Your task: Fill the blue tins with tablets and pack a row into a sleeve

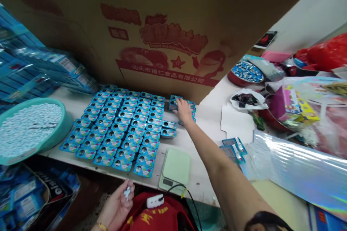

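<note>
My left hand (121,202), palm up near the table's front edge, is closed round several small white and light-blue tablets (127,192). My right hand (184,111) stretches to the back of the table. Its fingers are closed at the right end of a small blue tin (173,105) near the large carton; the fingertips are partly hidden. More blue tins (191,105) lie just right of and behind that hand. Left of it, long rows of blue tins (119,127) with round clear windows cover the table. Two more blue tins (168,129) sit at the right side of the rows.
A green basin (63,126) full of pale tablets stands at left, beside stacked, film-wrapped blue boxes (62,66). A large carton (168,11) walls off the back. A pale green scale (176,166) lies in front. At right are flat blue packs (233,150) and a red bowl (235,79).
</note>
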`<move>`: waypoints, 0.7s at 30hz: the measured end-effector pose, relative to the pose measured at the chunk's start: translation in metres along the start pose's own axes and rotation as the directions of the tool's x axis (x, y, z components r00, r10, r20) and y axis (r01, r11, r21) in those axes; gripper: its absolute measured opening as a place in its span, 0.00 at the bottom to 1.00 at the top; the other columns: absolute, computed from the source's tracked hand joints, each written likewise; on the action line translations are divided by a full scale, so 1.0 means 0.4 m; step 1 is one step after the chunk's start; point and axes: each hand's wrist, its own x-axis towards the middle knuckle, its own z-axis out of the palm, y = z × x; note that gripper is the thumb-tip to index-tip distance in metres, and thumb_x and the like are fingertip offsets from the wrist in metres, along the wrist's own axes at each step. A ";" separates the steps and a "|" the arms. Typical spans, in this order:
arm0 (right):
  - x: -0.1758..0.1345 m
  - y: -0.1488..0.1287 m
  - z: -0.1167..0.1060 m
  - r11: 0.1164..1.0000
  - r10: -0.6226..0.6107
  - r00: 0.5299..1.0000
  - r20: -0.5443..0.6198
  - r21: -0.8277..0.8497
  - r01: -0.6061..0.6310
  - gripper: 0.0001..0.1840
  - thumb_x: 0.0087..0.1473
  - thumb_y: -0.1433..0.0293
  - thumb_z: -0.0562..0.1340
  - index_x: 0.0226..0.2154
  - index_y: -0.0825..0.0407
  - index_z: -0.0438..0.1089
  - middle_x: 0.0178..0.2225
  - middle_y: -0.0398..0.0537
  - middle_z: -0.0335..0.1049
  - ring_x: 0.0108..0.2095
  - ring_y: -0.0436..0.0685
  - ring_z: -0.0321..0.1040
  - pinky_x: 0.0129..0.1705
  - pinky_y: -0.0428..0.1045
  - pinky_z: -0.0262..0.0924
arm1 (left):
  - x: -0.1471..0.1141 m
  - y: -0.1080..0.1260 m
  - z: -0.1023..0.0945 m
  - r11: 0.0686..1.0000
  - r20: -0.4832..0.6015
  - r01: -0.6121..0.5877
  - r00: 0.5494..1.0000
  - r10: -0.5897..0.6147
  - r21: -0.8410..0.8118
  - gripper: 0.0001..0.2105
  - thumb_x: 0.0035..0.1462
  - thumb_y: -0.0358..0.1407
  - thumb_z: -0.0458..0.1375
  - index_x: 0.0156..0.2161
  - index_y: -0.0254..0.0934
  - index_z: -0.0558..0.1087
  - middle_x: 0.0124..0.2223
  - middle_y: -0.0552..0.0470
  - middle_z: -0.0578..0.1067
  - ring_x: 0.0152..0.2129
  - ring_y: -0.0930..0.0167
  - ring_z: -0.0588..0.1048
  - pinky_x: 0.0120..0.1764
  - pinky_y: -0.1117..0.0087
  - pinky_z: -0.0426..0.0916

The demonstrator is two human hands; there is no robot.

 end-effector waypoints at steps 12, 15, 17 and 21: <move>0.142 0.000 -0.008 0.979 -0.129 0.974 0.185 -0.131 0.155 0.42 0.38 0.66 0.64 0.55 0.52 0.49 0.48 0.57 0.56 0.46 0.64 0.53 0.44 0.55 0.51 | -0.012 0.000 -0.044 0.995 -0.145 0.019 0.989 -0.032 -0.094 0.02 0.49 0.28 0.55 0.28 0.32 0.65 0.22 0.56 0.64 0.13 0.82 0.61 0.14 0.80 0.53; 0.066 0.018 -0.144 0.971 -0.221 0.973 0.065 -0.074 0.226 0.43 0.39 0.64 0.63 0.56 0.52 0.46 0.48 0.56 0.54 0.45 0.64 0.52 0.43 0.55 0.53 | -0.008 0.013 -0.014 0.996 -0.112 0.008 0.993 -0.018 -0.085 0.02 0.49 0.28 0.55 0.28 0.33 0.65 0.22 0.56 0.64 0.13 0.82 0.62 0.13 0.80 0.53; -0.027 0.045 -0.234 0.967 -0.252 0.967 0.040 -0.023 0.253 0.43 0.40 0.64 0.62 0.57 0.52 0.45 0.48 0.56 0.54 0.45 0.64 0.52 0.44 0.55 0.53 | -0.003 0.023 0.006 0.999 -0.056 0.003 0.998 -0.007 -0.054 0.02 0.49 0.28 0.54 0.28 0.32 0.65 0.23 0.55 0.64 0.13 0.82 0.62 0.13 0.81 0.53; -0.263 0.098 -0.294 0.967 -0.254 0.960 0.121 0.049 0.249 0.42 0.40 0.65 0.62 0.57 0.53 0.46 0.45 0.55 0.56 0.43 0.62 0.53 0.45 0.55 0.54 | 0.007 0.033 0.037 0.997 0.061 0.025 0.998 -0.029 0.075 0.03 0.52 0.29 0.52 0.29 0.31 0.65 0.23 0.55 0.63 0.14 0.82 0.61 0.13 0.82 0.53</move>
